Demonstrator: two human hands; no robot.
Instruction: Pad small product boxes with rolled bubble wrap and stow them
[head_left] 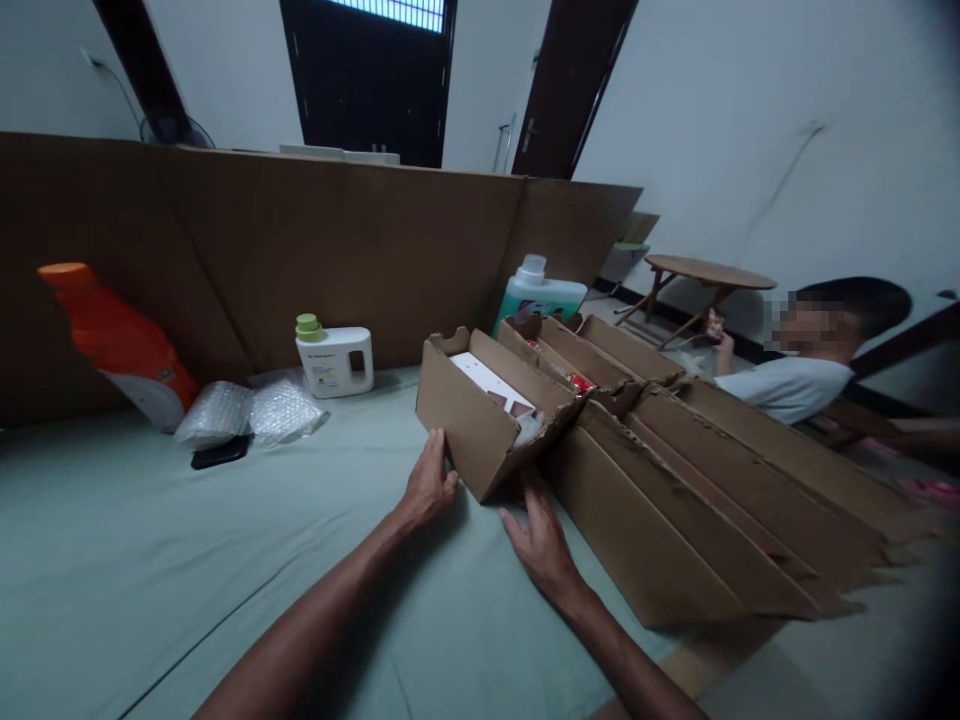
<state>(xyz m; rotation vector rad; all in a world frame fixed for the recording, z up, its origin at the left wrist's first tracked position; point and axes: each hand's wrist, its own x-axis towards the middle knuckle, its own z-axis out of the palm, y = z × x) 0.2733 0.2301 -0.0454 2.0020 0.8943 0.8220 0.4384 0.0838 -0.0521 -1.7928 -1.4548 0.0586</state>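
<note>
A small open cardboard box [459, 425] sits at an angle on the green cloth, with a white carton [480, 378] and some clear plastic wrap [529, 428] inside. My left hand [430, 482] presses its fingers against the box's left side, low down. At the near right corner, my right hand [541, 538] has its fingers reaching against or under the same box; their tips are partly hidden. The two hands hold the box between them. Right beside it stand several other long cardboard boxes [637, 520], some with red packets [581, 383] inside.
A white bottle with a green cap [334, 362], bubble wrap [217, 412], a black phone-like object [220, 453] and an orange bottle [124, 340] stand left. Behind the boxes is a teal detergent bottle [540, 292]. A cardboard screen [337, 240] borders the back. A person [787, 385] sits at right.
</note>
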